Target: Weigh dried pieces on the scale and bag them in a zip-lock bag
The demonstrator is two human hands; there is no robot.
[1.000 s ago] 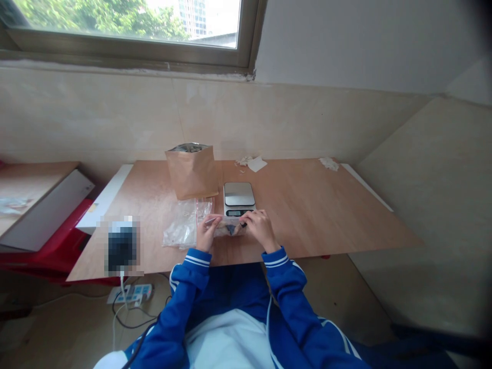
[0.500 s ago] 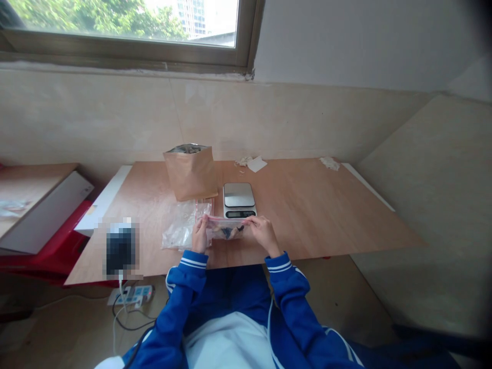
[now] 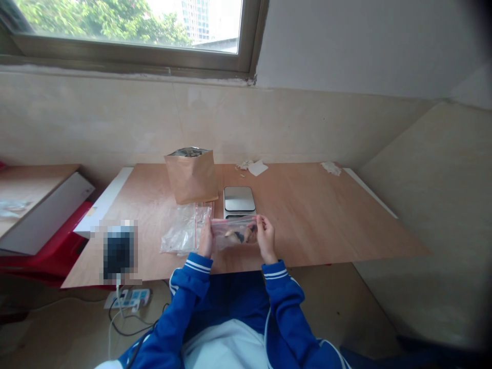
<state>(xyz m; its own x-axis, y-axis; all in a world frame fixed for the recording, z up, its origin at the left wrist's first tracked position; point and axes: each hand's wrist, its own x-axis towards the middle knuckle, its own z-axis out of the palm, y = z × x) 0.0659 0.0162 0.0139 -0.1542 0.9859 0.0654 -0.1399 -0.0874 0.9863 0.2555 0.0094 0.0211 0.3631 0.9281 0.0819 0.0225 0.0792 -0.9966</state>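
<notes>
Stretched between both hands is a clear zip-lock bag (image 3: 227, 242) with a pinkish top edge and a few brown and dark pieces inside; I cannot make out what they are. My left hand (image 3: 206, 240) grips the bag's left end, and my right hand (image 3: 265, 237) pinches its upper right corner. Just beyond the bag lies a digital kitchen scale (image 3: 239, 199), its display partly covered by the bag. Left of my left hand, flat clear plastic bags (image 3: 179, 231) with a red seal line rest on the table.
A brown kraft paper pouch (image 3: 191, 178) stands with its top gaping behind the flat bags. Scraps of paper (image 3: 258, 167) and a crumpled white piece (image 3: 331, 168) lie along the table's (image 3: 326, 220) far edge. A blurred-out dark device (image 3: 118, 253) with a cable sits at left.
My right hand has turned more upright at the bag's corner. The bag is spread flatter and a little wider, covering more of the scale's display.
</notes>
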